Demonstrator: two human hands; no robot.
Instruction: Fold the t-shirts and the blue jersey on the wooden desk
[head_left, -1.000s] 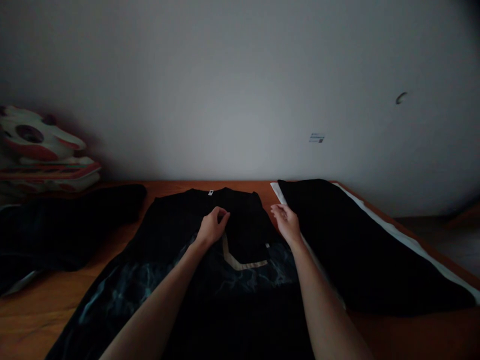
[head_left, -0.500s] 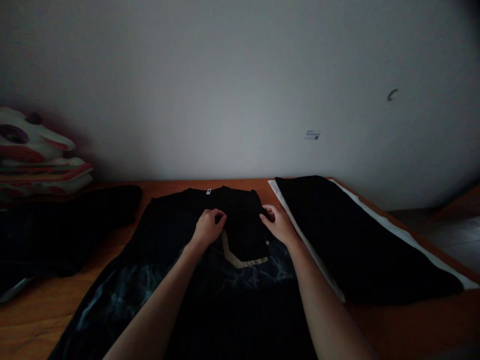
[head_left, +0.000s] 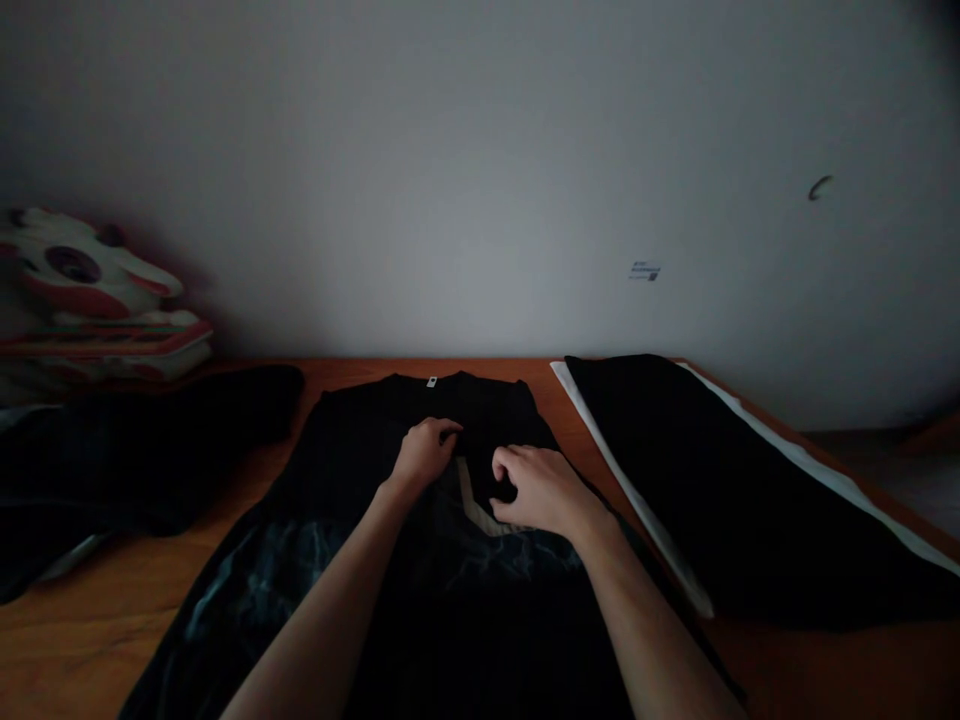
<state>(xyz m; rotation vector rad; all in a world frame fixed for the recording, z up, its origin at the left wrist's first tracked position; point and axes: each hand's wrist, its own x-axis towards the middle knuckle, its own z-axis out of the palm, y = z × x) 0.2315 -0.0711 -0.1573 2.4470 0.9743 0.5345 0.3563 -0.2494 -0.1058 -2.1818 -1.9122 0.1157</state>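
A black shirt (head_left: 352, 440) with blue-grey lightning-like marks and a small white neck label (head_left: 432, 382) lies spread on the wooden table (head_left: 112, 630). A beige strip (head_left: 466, 485) shows on its chest, between my hands. My left hand (head_left: 426, 452) rests on the upper chest, its thumb and fingers bent close together on the dark cloth; whether cloth is pinched is too dark to tell. Over the right part of the chest, my right hand (head_left: 544, 490) is curved, with a gap between thumb and fingers and nothing visible in it.
On the right lies a folded black garment (head_left: 720, 490) over a white one (head_left: 832, 470). Dark clothing (head_left: 150, 460) lies at the left, below a white and red cartoon-animal toy (head_left: 112, 290). A grey wall (head_left: 450, 180) stands behind the table.
My right hand has moved left and nearer to me, from the shirt's right edge onto its chest. The right part of the shirt now lies flatter and wider. The view has shifted slightly left.
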